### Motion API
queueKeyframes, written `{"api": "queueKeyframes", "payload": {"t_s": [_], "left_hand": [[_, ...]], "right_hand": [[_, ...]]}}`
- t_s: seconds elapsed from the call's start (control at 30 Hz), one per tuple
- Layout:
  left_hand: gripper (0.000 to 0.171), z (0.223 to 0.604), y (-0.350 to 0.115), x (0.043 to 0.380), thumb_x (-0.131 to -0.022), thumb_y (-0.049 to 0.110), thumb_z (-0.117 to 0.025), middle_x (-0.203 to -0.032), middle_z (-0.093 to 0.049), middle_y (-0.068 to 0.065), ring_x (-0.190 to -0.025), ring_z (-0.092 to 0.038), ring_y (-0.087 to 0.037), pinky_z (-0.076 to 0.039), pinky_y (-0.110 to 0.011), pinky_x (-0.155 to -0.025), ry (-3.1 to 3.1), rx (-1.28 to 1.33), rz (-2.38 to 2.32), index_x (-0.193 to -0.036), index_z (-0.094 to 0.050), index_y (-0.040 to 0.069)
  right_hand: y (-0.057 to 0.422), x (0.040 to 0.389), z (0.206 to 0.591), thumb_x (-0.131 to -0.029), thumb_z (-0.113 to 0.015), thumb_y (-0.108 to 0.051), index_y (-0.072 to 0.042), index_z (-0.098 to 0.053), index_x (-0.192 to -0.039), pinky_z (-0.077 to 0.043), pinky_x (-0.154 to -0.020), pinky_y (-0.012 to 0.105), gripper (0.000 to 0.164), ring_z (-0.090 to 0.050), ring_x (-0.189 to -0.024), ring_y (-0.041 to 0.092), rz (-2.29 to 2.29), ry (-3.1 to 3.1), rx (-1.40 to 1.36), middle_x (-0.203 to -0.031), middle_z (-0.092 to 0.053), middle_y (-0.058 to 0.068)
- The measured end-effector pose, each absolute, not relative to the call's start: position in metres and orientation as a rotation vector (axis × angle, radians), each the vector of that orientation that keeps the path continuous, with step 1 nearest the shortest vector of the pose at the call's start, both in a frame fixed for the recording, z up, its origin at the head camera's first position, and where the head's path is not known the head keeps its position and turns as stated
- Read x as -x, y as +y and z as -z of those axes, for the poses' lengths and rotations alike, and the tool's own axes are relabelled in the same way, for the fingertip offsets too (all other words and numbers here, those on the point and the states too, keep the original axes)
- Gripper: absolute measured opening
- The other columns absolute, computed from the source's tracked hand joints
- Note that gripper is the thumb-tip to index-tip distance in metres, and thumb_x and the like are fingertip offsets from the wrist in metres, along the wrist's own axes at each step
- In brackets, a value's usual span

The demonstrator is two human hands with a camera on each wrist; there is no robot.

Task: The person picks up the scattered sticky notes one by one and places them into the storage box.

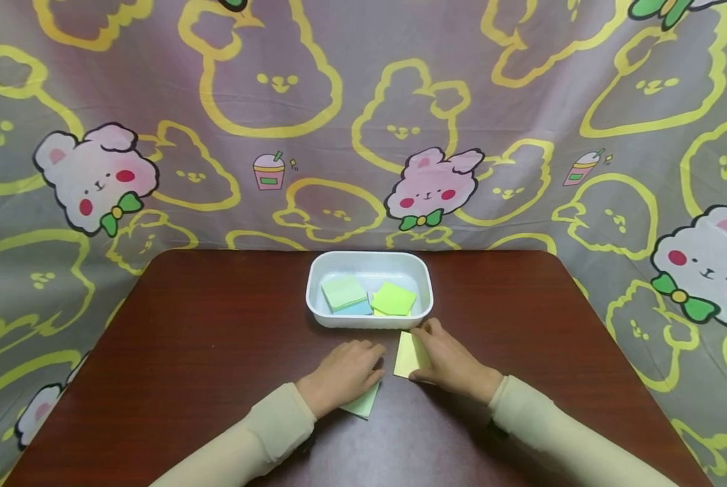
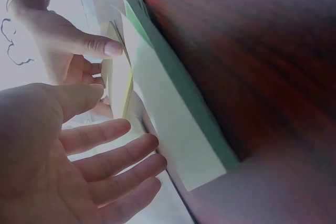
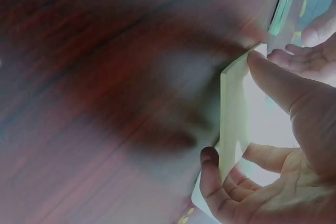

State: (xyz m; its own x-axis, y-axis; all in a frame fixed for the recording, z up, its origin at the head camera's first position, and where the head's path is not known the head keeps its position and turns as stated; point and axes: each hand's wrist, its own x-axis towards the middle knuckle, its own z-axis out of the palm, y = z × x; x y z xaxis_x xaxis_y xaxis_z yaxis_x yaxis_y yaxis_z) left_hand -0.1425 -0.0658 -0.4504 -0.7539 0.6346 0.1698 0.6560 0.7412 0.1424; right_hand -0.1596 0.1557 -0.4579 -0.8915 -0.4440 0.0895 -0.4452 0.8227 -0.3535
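A pale yellow sticky-note pad (image 1: 404,355) is held by my right hand (image 1: 454,362), in front of the white tray. In the right wrist view, thumb and fingers grip this pad (image 3: 232,114) by opposite edges. A pale green sticky-note pad (image 1: 363,404) lies on the table, partly hidden under my left hand (image 1: 346,372) in the head view. In the left wrist view, the left hand's (image 2: 100,166) fingers are spread and loosely bent beside the green pad (image 2: 173,114), holding nothing.
The white tray (image 1: 333,320) stands at the table's far edge. Inside it are a light green pad (image 1: 343,292), a lime pad (image 1: 395,299) and a blue pad (image 1: 354,309). Behind the brown table (image 1: 217,352) hangs a patterned curtain (image 1: 326,155).
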Motion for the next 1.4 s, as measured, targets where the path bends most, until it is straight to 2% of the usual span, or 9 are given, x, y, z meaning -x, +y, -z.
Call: {"api": "queueKeyframes", "payload": {"t_s": [0.13, 0.27, 0.5, 0.6, 0.97, 1.4], "left_hand": [[0.020, 0.451, -0.065, 0.143, -0.089, 0.030, -0.067, -0.083, -0.066, 0.000, -0.074, -0.064, -0.017, -0.050, -0.032, -0.065, -2.817, 1.056, 0.290, -0.097, -0.064, 0.012], [0.021, 0.451, -0.064, 0.143, -0.090, 0.030, -0.066, -0.083, -0.066, 0.000, -0.075, -0.063, -0.017, -0.050, -0.031, -0.066, -2.817, 1.053, 0.286, -0.098, -0.064, 0.012], [0.022, 0.450, -0.062, 0.145, -0.090, 0.029, -0.066, -0.085, -0.066, -0.001, -0.076, -0.063, -0.016, -0.050, -0.031, -0.067, -2.821, 1.058, 0.302, -0.103, -0.065, 0.011], [0.023, 0.450, -0.061, 0.145, -0.090, 0.030, -0.066, -0.086, -0.066, 0.000, -0.077, -0.063, -0.016, -0.051, -0.030, -0.067, -2.817, 1.062, 0.308, -0.103, -0.064, 0.011], [0.025, 0.450, -0.056, 0.149, -0.091, 0.032, -0.065, -0.085, -0.066, -0.001, -0.078, -0.064, -0.016, -0.051, -0.031, -0.069, -2.815, 1.058, 0.283, -0.105, -0.064, 0.011], [0.024, 0.447, -0.050, 0.152, -0.091, 0.031, -0.065, -0.084, -0.066, 0.000, -0.076, -0.063, -0.016, -0.051, -0.031, -0.066, -2.816, 1.053, 0.290, -0.105, -0.064, 0.011]], "right_hand": [[0.158, 0.160, 0.457, -0.064, -0.089, -0.025, -0.002, -0.058, -0.122, -0.046, -0.070, 0.027, 0.070, -0.050, -0.080, 0.013, -0.583, -2.988, -0.740, -0.105, -0.054, 0.010], [0.160, 0.160, 0.456, -0.070, -0.085, -0.023, -0.001, -0.059, -0.119, -0.046, -0.070, 0.029, 0.060, -0.052, -0.081, 0.012, -0.527, -2.945, -0.782, -0.098, -0.061, 0.006], [0.165, 0.161, 0.455, -0.082, -0.071, -0.006, -0.001, -0.063, -0.115, -0.053, -0.075, 0.035, 0.035, -0.061, -0.085, 0.015, -0.544, -2.861, -0.815, -0.097, -0.068, 0.006], [0.166, 0.163, 0.454, -0.084, -0.065, 0.000, -0.004, -0.065, -0.113, -0.053, -0.076, 0.035, 0.029, -0.064, -0.088, 0.016, -0.561, -2.858, -0.801, -0.098, -0.070, 0.005], [0.172, 0.161, 0.444, -0.086, -0.061, 0.005, -0.006, -0.067, -0.113, -0.055, -0.080, 0.039, 0.029, -0.068, -0.095, 0.019, -0.591, -2.831, -0.781, -0.102, -0.072, 0.006], [0.178, 0.161, 0.432, -0.087, -0.060, 0.006, -0.008, -0.068, -0.112, -0.054, -0.077, 0.035, 0.030, -0.067, -0.090, 0.014, -0.575, -2.814, -0.785, -0.098, -0.072, 0.002]]}}
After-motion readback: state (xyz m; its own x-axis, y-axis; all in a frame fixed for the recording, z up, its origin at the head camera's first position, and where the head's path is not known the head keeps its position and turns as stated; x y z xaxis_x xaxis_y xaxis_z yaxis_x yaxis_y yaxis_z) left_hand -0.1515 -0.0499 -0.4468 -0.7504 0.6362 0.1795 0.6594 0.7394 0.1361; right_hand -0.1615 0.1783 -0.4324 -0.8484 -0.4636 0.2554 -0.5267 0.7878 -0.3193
